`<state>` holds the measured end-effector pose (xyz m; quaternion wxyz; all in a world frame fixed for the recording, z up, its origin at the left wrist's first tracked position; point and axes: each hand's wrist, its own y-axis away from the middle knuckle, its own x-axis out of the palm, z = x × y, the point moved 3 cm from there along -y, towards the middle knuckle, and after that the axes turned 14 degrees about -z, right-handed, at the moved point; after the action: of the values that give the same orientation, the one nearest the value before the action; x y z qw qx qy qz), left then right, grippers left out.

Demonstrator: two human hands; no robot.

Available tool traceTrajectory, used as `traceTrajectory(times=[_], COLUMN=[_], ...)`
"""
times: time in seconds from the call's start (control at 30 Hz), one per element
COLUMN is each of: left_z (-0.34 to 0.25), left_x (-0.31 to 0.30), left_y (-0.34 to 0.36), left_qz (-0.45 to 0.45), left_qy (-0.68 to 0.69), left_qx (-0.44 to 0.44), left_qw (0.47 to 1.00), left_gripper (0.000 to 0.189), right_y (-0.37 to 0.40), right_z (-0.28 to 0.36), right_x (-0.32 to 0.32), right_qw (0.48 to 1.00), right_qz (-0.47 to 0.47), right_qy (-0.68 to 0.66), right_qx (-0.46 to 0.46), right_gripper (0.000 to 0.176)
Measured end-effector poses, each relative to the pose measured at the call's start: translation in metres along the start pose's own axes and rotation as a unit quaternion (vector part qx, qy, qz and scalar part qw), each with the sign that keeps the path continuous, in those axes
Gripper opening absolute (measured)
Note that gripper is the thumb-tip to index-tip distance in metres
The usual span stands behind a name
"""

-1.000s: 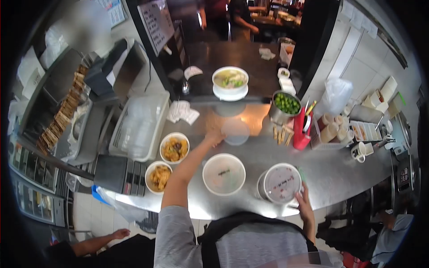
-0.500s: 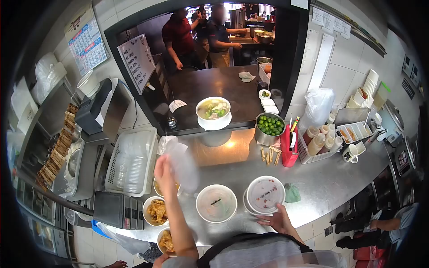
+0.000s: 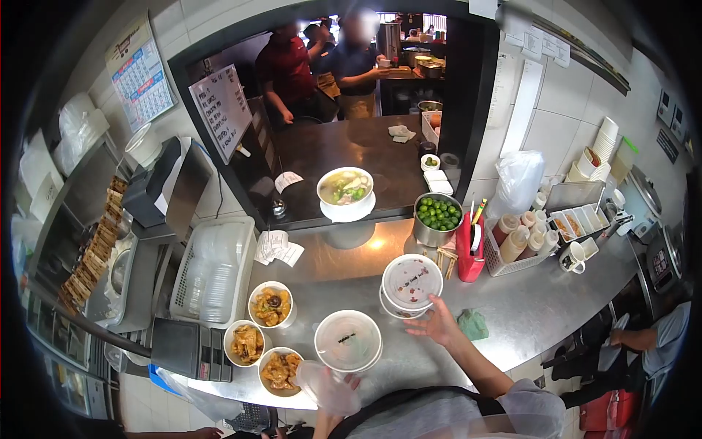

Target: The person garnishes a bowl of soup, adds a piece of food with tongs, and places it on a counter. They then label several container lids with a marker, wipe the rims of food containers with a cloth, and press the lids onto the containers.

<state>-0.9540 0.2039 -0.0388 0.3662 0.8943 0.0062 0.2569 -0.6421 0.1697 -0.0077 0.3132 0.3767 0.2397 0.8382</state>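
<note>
Near the counter's front edge, my left hand [image 3: 344, 399] holds a translucent plastic lid [image 3: 319, 382], slightly blurred. My right hand [image 3: 436, 324] is open with fingers spread, against the side of a round white tub [image 3: 412, 282] with a marked clear lid. Between my hands stands a second lidded white tub [image 3: 348, 339] with dark writing on top. To the left are three uncovered paper bowls of saucy brown fried pieces: a back bowl [image 3: 270, 306], a left bowl [image 3: 246, 342] and a front bowl [image 3: 281, 370].
A soup bowl [image 3: 345, 192] sits on the pass ledge, a pot of green limes [image 3: 437, 216] to its right. A basket of clear lids [image 3: 216, 274] stands left. A red holder [image 3: 471, 252], sauce bottles [image 3: 514, 240] and a green cloth [image 3: 473, 324] are right. People stand beyond the window.
My left hand has come down and back toward me with the lid, uncovering the view of the bowls. The right-hand tub has shifted forward and left, with my right hand following it.
</note>
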Motion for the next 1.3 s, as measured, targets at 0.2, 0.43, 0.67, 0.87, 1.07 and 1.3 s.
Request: traceTrajectory(times=[0.2,0.43,0.67,0.87,1.07,1.3], left_z=[0.012,0.018,-0.036,-0.116,-0.144,-0.159], left_x=[0.06,0.098,0.066,-0.077,-0.157,-0.178], left_y=[-0.017,-0.088,-0.015,0.037,0.0,-0.083], left_qz=[0.027,0.047,0.089,0.055,-0.087,-0.162], left_qy=[-0.068,0.186,0.198,0.3,0.072,-0.149], left_qx=[0.13,0.043,0.116,0.332,0.306,0.277], left_qw=[0.989,0.98,0.969,0.893,0.945,0.935], left_gripper=[0.033,0.032,0.021,0.006,0.025,0.012], right_y=[-0.025,-0.041,-0.058,-0.029,-0.038,-0.028], right_z=[0.01,0.023,-0.077,-0.151,-0.183,-0.181], right_x=[0.0,0.018,0.013,0.145,0.191,0.164], right_qw=[0.999,0.995,1.0,0.814,0.744,0.8], right_qz=[0.025,0.062,-0.023,0.35,0.334,0.296], right_qy=[0.025,0.055,0.014,0.442,0.578,0.523], right_qx=[-0.009,-0.054,0.01,-0.138,-0.04,-0.001], right_gripper=[0.082,0.09,0.054,0.026,0.02,0.016])
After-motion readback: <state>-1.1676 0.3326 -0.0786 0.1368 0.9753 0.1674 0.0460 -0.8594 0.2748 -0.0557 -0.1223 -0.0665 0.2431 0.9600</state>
